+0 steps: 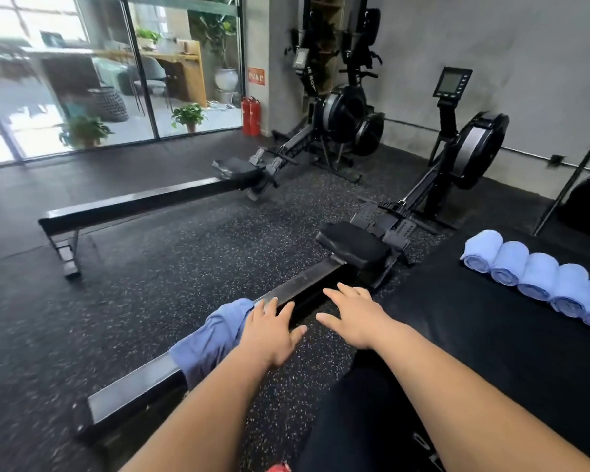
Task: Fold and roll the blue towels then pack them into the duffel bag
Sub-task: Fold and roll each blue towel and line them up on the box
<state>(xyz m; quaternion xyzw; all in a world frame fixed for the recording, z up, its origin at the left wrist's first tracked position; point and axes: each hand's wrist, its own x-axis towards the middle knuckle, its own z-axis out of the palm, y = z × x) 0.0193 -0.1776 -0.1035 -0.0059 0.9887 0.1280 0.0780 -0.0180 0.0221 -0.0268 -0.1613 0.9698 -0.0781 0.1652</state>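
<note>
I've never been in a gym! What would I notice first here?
Two bare arms reach forward, left hand and right hand open over a rowing machine's rail. A loose blue towel drapes over that rail. Rolled blue towels line the black mat at right.

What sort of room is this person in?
Most likely a gym: rowing machines stand on speckled rubber flooring, and rolled blue towels lie in a row on a black mat.

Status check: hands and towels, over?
Both open, empty: left hand, right hand. One loose towel draped on rail by left hand. Five rolled towels on mat. Nothing blocking.
</note>
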